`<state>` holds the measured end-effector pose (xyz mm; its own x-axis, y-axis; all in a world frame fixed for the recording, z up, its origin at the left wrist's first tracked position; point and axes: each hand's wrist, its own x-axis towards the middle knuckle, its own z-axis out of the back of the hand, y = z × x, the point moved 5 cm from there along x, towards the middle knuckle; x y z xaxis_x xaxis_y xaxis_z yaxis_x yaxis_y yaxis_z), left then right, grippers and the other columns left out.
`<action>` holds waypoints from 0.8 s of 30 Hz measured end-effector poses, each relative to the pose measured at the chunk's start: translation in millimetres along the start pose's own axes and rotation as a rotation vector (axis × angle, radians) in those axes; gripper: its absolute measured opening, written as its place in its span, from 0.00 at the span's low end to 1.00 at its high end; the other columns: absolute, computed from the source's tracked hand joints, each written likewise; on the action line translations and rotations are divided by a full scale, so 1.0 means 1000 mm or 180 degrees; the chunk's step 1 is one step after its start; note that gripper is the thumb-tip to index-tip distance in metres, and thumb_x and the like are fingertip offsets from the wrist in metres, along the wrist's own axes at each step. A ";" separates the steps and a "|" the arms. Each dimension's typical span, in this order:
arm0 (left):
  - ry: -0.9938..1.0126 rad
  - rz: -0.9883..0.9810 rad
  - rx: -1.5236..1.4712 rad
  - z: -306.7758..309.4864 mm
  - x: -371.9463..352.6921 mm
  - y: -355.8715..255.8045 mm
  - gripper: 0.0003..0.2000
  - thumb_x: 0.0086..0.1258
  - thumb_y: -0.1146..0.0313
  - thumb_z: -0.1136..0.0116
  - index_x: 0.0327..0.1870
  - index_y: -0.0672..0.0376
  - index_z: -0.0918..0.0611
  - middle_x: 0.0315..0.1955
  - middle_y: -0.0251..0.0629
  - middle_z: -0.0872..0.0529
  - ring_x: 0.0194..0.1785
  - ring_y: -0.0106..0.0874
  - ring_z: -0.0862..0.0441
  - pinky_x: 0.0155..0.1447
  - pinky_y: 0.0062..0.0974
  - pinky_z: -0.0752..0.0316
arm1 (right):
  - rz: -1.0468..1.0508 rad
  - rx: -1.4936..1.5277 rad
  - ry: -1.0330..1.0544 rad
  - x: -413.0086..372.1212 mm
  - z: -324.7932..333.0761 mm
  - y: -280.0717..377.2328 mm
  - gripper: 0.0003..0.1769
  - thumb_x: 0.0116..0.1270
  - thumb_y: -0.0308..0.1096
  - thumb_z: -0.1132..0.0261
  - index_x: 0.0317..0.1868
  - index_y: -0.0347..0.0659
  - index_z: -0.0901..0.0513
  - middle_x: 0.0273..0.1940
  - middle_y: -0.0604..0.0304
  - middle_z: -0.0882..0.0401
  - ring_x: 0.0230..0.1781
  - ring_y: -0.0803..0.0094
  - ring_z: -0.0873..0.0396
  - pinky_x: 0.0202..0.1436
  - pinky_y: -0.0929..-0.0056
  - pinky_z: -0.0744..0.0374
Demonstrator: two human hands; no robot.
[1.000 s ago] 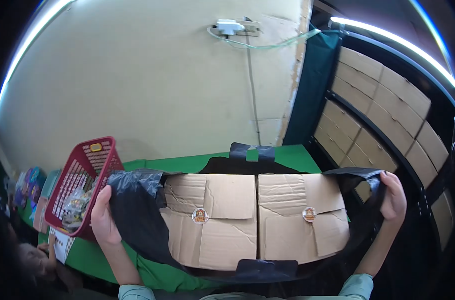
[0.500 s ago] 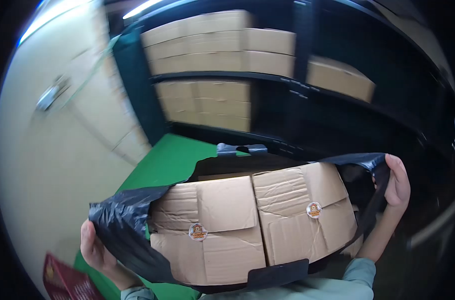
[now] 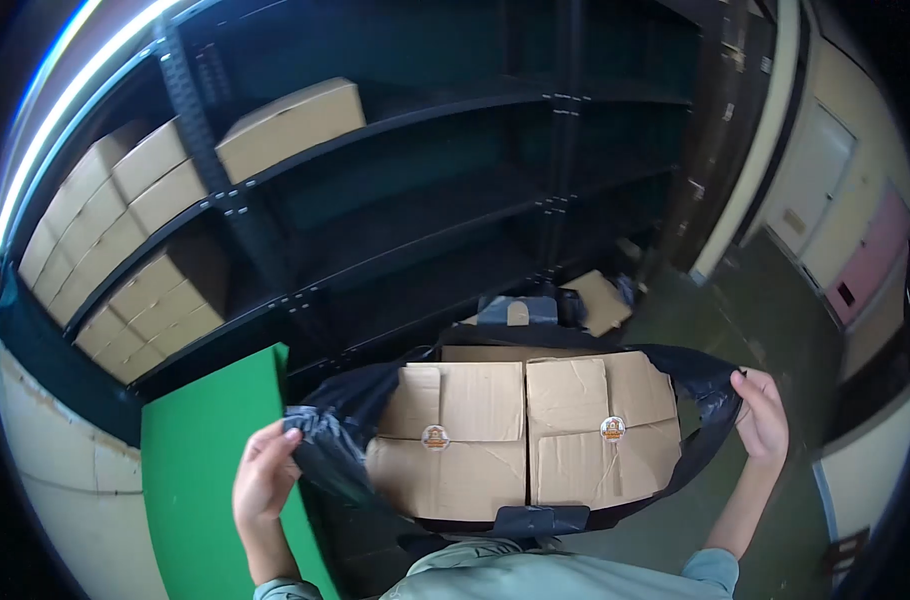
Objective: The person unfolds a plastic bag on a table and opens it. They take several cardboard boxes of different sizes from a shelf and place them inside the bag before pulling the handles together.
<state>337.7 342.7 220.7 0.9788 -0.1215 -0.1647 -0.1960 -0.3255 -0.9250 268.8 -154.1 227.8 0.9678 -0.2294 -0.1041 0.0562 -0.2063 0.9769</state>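
Note:
Between my hands hangs a black plastic bag (image 3: 340,465), its mouth stretched wide. Two cardboard boxes sit side by side inside it, the left box (image 3: 470,475) and the right box (image 3: 585,465), each with folded flaps and a round sticker. My left hand (image 3: 265,475) pinches the bag's left edge between thumb and fingers. On the other side, my right hand (image 3: 762,412) is closed on the bag's right edge. The bag's lower part is hidden beneath the boxes.
Dark metal shelving (image 3: 415,225) spans the far side, with stacked cartons (image 3: 105,235) at the left and a single carton (image 3: 293,128). A green surface (image 3: 215,460) lies left. Flattened cardboard (image 3: 600,303) is behind the bag. Doors (image 3: 815,180) stand at the right.
The view has swung right, bringing in doors and more floor; the shelved cartons now appear farther left. Both hands still hold the bag, which now appears smaller, and its boxes lie more level.

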 end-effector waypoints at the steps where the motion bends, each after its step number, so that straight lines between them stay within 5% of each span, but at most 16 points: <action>1: -0.0032 0.0146 0.0047 0.004 0.018 0.014 0.07 0.67 0.74 0.52 0.38 0.67 0.22 0.32 0.35 0.17 0.34 0.22 0.21 0.41 0.18 0.27 | -0.0022 -0.0031 -0.0185 0.002 0.002 -0.012 0.11 0.66 0.30 0.44 0.39 0.28 0.22 0.35 0.58 0.19 0.33 0.77 0.21 0.38 0.80 0.25; 4: 0.0063 0.0928 0.0368 0.023 0.062 0.090 0.07 0.67 0.71 0.51 0.38 0.62 0.21 0.28 0.26 0.20 0.30 0.15 0.26 0.35 0.12 0.34 | -0.0203 -0.0527 -0.0882 -0.009 0.014 -0.036 0.11 0.65 0.31 0.42 0.37 0.30 0.20 0.35 0.60 0.18 0.33 0.80 0.24 0.39 0.81 0.28; 10: 0.0591 0.2085 0.0854 0.035 0.083 0.223 0.10 0.69 0.66 0.51 0.43 0.60 0.20 0.36 0.27 0.19 0.43 0.18 0.27 0.51 0.18 0.37 | -0.0672 -0.1266 -0.1672 0.017 0.063 -0.122 0.13 0.63 0.34 0.40 0.25 0.34 0.22 0.24 0.69 0.26 0.27 0.84 0.31 0.31 0.77 0.33; 14: 0.0613 0.2526 0.0851 0.047 0.075 0.313 0.10 0.67 0.64 0.50 0.39 0.60 0.20 0.27 0.25 0.23 0.30 0.17 0.32 0.37 0.19 0.39 | -0.1128 -0.1497 -0.1881 0.042 0.088 -0.179 0.14 0.60 0.34 0.39 0.21 0.33 0.24 0.21 0.68 0.29 0.22 0.81 0.32 0.24 0.74 0.35; 16: 0.0532 0.3161 0.0659 0.061 0.066 0.375 0.08 0.66 0.64 0.50 0.38 0.57 0.21 0.18 0.25 0.33 0.21 0.19 0.41 0.27 0.21 0.45 | -0.1298 -0.1592 -0.1926 0.058 0.113 -0.215 0.14 0.58 0.34 0.38 0.20 0.31 0.24 0.20 0.65 0.28 0.20 0.79 0.32 0.22 0.72 0.34; 18: 0.0192 0.3898 -0.0240 0.086 0.050 0.474 0.09 0.66 0.62 0.48 0.38 0.56 0.22 0.21 0.29 0.26 0.24 0.20 0.33 0.32 0.21 0.39 | -0.1529 -0.1830 -0.2017 0.067 0.148 -0.256 0.15 0.56 0.34 0.37 0.20 0.30 0.24 0.20 0.62 0.26 0.19 0.76 0.30 0.21 0.70 0.33; 21: 0.0264 0.4352 -0.0556 0.059 0.066 0.452 0.13 0.65 0.58 0.47 0.42 0.58 0.23 0.30 0.32 0.19 0.35 0.23 0.25 0.45 0.23 0.34 | -0.2022 -0.1960 -0.2092 0.094 0.137 -0.290 0.13 0.54 0.34 0.35 0.23 0.30 0.21 0.22 0.62 0.24 0.23 0.76 0.30 0.26 0.71 0.32; 24: 0.0419 0.4332 -0.0423 0.070 0.074 0.516 0.21 0.64 0.54 0.45 0.51 0.60 0.25 0.37 0.30 0.18 0.44 0.24 0.25 0.57 0.25 0.38 | -0.2196 -0.1924 -0.2261 0.111 0.172 -0.355 0.13 0.52 0.33 0.33 0.26 0.28 0.20 0.23 0.60 0.22 0.24 0.74 0.27 0.30 0.70 0.27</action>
<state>313.3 231.4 -292.8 -0.0001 -0.4989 -0.8667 -0.9992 0.0354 -0.0203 314.4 -270.0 -162.6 0.3407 -0.7672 -0.5434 0.8118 -0.0515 0.5817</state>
